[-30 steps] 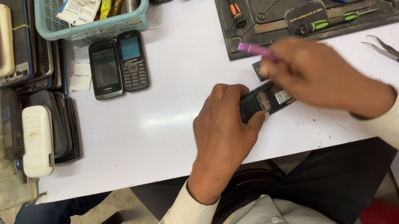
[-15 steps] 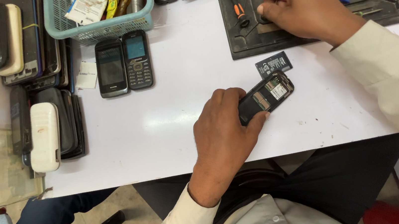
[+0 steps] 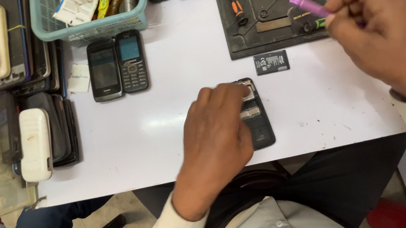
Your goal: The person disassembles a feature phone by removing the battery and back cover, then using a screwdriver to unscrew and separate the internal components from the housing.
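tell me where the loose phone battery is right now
In the head view the small black battery lies flat on the white table, just below the dark work mat and above the opened phone.
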Tool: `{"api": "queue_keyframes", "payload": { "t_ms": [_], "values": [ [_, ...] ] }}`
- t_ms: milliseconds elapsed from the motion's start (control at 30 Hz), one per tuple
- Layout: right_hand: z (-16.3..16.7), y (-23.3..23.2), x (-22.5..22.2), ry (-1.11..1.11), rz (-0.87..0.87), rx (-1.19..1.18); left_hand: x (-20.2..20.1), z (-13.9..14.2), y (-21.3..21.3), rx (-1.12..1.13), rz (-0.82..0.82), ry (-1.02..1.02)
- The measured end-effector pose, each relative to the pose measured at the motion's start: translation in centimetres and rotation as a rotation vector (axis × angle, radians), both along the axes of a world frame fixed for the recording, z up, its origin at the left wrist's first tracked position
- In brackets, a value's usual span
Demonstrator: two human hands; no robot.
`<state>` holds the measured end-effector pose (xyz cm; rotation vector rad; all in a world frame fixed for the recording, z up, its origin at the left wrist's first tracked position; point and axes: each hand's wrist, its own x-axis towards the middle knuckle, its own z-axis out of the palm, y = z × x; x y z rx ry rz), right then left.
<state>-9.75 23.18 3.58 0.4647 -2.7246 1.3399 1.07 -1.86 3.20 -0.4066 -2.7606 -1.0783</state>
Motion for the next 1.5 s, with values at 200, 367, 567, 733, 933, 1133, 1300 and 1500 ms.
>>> {"api": "queue_keyframes", "payload": {
  "t_ms": [200,367,567,733,933,1133,1300,1500],
  "values": [
    [1.4,1.3,3.3,-0.123,-0.131,0.085,-1.2,-1.8,-0.1,-0.091,-0.359,0.068],
    [1.1,2.4,4.3,-0.002,-0.119,0.003,-1.9,-2.6,1.4,-0.160,-0.060,-0.013],
    [0.8,2.9,5.0,-0.025,-0.036,0.102,-1.6,-3.1,1.9,-0.006,0.031,0.034],
    [0.5,1.4,5.5,0.043,0.059,0.120,-1.6,-3.8,2.0,-0.005,0.020,0.031],
    [0.6,0.3,5.1,-0.015,0.075,0.145,-1.4,-3.8,1.7,0.005,0.016,0.023],
    [1.7,-0.3,5.5,0.047,0.020,0.202,-1.3,-3.7,1.7,0.100,-0.016,0.061],
    [1.8,-0.4,5.3,0.014,-0.060,0.173,-1.4,-3.8,2.2,0.093,-0.012,0.039],
    [2.1,-0.2,5.2,0.032,-0.064,0.263,-1.4,-4.0,2.7,0.092,-0.001,0.054]
  ]
}}
